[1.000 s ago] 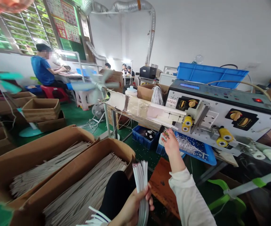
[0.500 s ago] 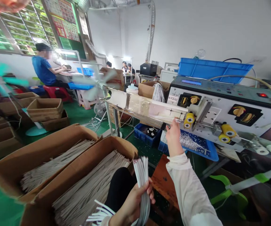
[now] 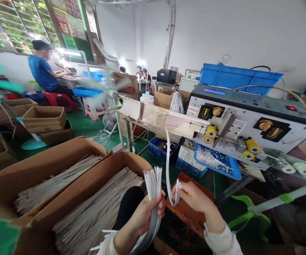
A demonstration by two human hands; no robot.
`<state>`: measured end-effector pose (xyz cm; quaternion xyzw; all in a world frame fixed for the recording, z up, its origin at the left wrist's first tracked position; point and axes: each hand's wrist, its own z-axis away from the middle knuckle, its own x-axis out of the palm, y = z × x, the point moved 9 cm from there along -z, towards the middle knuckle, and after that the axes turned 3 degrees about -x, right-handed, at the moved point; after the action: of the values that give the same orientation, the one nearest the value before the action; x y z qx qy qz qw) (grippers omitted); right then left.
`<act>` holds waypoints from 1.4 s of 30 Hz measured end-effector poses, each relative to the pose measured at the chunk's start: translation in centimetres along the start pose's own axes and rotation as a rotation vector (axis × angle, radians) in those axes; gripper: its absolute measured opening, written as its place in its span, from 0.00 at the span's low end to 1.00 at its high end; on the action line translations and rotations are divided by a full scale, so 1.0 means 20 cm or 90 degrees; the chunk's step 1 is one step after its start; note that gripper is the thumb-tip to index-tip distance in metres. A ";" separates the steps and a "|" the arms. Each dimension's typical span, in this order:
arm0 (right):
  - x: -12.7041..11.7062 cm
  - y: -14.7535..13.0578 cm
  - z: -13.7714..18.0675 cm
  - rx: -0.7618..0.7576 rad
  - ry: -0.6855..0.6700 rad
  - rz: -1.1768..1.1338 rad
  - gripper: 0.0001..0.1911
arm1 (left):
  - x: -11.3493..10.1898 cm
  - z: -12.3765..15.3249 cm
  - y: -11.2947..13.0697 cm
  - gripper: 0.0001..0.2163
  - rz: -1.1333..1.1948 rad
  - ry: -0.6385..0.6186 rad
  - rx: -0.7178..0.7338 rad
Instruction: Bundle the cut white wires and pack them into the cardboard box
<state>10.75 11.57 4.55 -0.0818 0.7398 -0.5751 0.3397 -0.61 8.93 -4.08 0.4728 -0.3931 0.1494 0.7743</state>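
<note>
My left hand (image 3: 153, 209) is closed round a thick bundle of white cables (image 3: 153, 182), whose cut ends point upward while the lengths bend down past my wrist. Just to its right, my right hand (image 3: 194, 196) pinches the end of a few white cables (image 3: 168, 159). These loop down from the chute of the machine and curve up into my fingers. The wire-cutting machine (image 3: 222, 117), with yellow rollers on its front, stands on the bench beyond my right hand. How many cables the right hand holds cannot be told.
Two long cardboard boxes (image 3: 131, 159) full of cut cables stand at my left. Below the machine sits a blue tray (image 3: 232, 166) with small white scraps. A green-legged stand (image 3: 256, 209) is at the right. A person in blue (image 3: 40, 71) sits near the window.
My right hand has come down and back from the chute beside the rollers, drawing the white cables with it toward the bundle. My left hand keeps its hold.
</note>
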 end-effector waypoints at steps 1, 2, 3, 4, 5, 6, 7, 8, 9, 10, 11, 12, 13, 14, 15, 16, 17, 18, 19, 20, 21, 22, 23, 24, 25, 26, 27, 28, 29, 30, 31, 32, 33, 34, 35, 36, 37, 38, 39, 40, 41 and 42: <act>0.06 0.00 0.04 0.031 -0.038 -0.044 0.19 | 0.03 -0.02 -0.01 0.15 -0.013 -0.015 -0.010; 0.09 0.01 0.07 0.059 -0.054 -0.091 0.18 | 0.06 -0.04 -0.04 0.14 -0.027 -0.038 -0.022; 0.11 0.02 0.09 0.083 -0.050 -0.134 0.18 | 0.10 -0.06 -0.06 0.15 -0.038 -0.062 -0.032; 0.11 0.03 0.10 0.104 -0.032 -0.164 0.19 | 0.14 -0.07 -0.09 0.16 -0.043 -0.082 -0.042; 0.09 0.05 0.11 0.122 -0.005 -0.179 0.19 | 0.16 -0.09 -0.13 0.17 -0.042 -0.093 -0.052; 0.07 0.08 0.12 0.137 0.024 -0.180 0.20 | 0.18 -0.10 -0.16 0.17 -0.035 -0.095 -0.064; 0.04 0.10 0.13 0.151 0.049 -0.178 0.21 | 0.19 -0.10 -0.19 0.15 -0.024 -0.090 -0.079; 0.02 0.13 0.15 0.165 0.066 -0.176 0.21 | 0.20 -0.11 -0.22 0.14 -0.010 -0.085 -0.094; 0.00 0.16 0.16 0.178 0.079 -0.172 0.22 | 0.20 -0.11 -0.25 0.14 0.006 -0.087 -0.107; -0.03 0.18 0.17 0.183 0.090 -0.160 0.22 | 0.21 -0.10 -0.27 0.15 0.020 -0.095 -0.121; -0.05 0.19 0.17 0.179 0.103 -0.138 0.22 | 0.21 -0.09 -0.29 0.16 0.033 -0.106 -0.137; -0.08 0.19 0.17 0.167 0.118 -0.106 0.22 | 0.21 -0.09 -0.31 0.16 0.045 -0.114 -0.152; -0.10 0.18 0.17 0.147 0.140 -0.062 0.22 | 0.21 -0.08 -0.33 0.17 0.055 -0.120 -0.165; -0.13 0.17 0.17 0.121 0.171 -0.013 0.21 | 0.20 -0.07 -0.34 0.16 0.063 -0.125 -0.176; -0.15 0.16 0.17 0.094 0.202 0.035 0.21 | 0.20 -0.07 -0.36 0.16 0.071 -0.130 -0.183; -0.17 0.15 0.16 0.071 0.226 0.070 0.21 | 0.20 -0.07 -0.36 0.16 0.078 -0.139 -0.185; -0.17 0.16 0.16 0.057 0.241 0.087 0.20 | 0.20 -0.06 -0.36 0.16 0.084 -0.152 -0.184; -0.16 0.17 0.16 0.055 0.245 0.082 0.19 | 0.21 -0.06 -0.36 0.16 0.090 -0.166 -0.183; -0.15 0.19 0.15 0.062 0.240 0.056 0.19 | 0.22 -0.05 -0.37 0.17 0.096 -0.180 -0.187; -0.13 0.22 0.15 0.078 0.230 0.013 0.19 | 0.23 -0.04 -0.37 0.17 0.102 -0.190 -0.192; -0.11 0.24 0.14 0.095 0.220 -0.037 0.21 | 0.24 -0.04 -0.37 0.17 0.107 -0.198 -0.200; -0.09 0.26 0.14 0.111 0.214 -0.085 0.24 | 0.24 -0.03 -0.37 0.17 0.112 -0.201 -0.207; -0.08 0.27 0.14 0.125 0.211 -0.128 0.29 | 0.25 -0.02 -0.37 0.18 0.116 -0.201 -0.211; -0.07 0.27 0.14 0.136 0.207 -0.161 0.33 | 0.25 -0.02 -0.37 0.18 0.118 -0.199 -0.215; -0.06 0.27 0.15 0.144 0.203 -0.184 0.36 | 0.24 -0.01 -0.37 0.18 0.118 -0.198 -0.218; -0.06 0.27 0.15 0.151 0.199 -0.196 0.37 | 0.24 -0.01 -0.38 0.18 0.116 -0.198 -0.221; -0.06 0.26 0.15 0.154 0.200 -0.200 0.36 | 0.24 -0.01 -0.38 0.18 0.115 -0.198 -0.221; -0.06 0.26 0.15 0.155 0.202 -0.198 0.34 | 0.24 -0.01 -0.38 0.18 0.113 -0.198 -0.223; -0.06 0.26 0.15 0.154 0.206 -0.193 0.32 | 0.24 -0.01 -0.39 0.18 0.109 -0.196 -0.223; -0.06 0.26 0.15 0.152 0.208 -0.188 0.30 | 0.23 -0.01 -0.40 0.18 0.106 -0.191 -0.219; -0.06 0.26 0.16 0.150 0.208 -0.183 0.28 | 0.23 -0.01 -0.40 0.18 0.101 -0.186 -0.211; -0.06 0.27 0.16 0.148 0.206 -0.178 0.27 | 0.23 -0.01 -0.40 0.18 0.093 -0.183 -0.204; -0.06 0.27 0.16 0.148 0.202 -0.174 0.26 | 0.23 -0.01 -0.40 0.18 0.084 -0.181 -0.197; -0.05 0.28 0.16 0.148 0.199 -0.171 0.25 | 0.24 -0.01 -0.40 0.18 0.074 -0.181 -0.189; -0.05 0.28 0.16 0.148 0.197 -0.170 0.25 | 0.25 -0.01 -0.40 0.18 0.065 -0.181 -0.180; -0.04 0.29 0.16 0.149 0.195 -0.171 0.25 | 0.25 0.00 -0.39 0.18 0.056 -0.180 -0.174; -0.04 0.29 0.16 0.151 0.195 -0.175 0.25 | 0.26 0.00 -0.39 0.17 0.050 -0.178 -0.169; -0.03 0.29 0.16 0.154 0.194 -0.179 0.25 | 0.26 0.00 -0.38 0.17 0.045 -0.175 -0.166; -0.02 0.30 0.17 0.158 0.194 -0.182 0.25 | 0.26 0.01 -0.38 0.18 0.041 -0.173 -0.165; -0.02 0.30 0.17 0.162 0.195 -0.182 0.26 | 0.26 0.01 -0.38 0.18 0.038 -0.170 -0.165; -0.02 0.31 0.17 0.166 0.196 -0.180 0.26 | 0.25 0.01 -0.39 0.18 0.036 -0.166 -0.165; -0.01 0.31 0.17 0.169 0.198 -0.176 0.26 | 0.25 0.01 -0.39 0.18 0.035 -0.160 -0.165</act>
<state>14.68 11.09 -1.40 -0.0473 0.6828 -0.7139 0.1478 7.16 4.02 -5.16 0.3731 -0.5155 0.0578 0.7692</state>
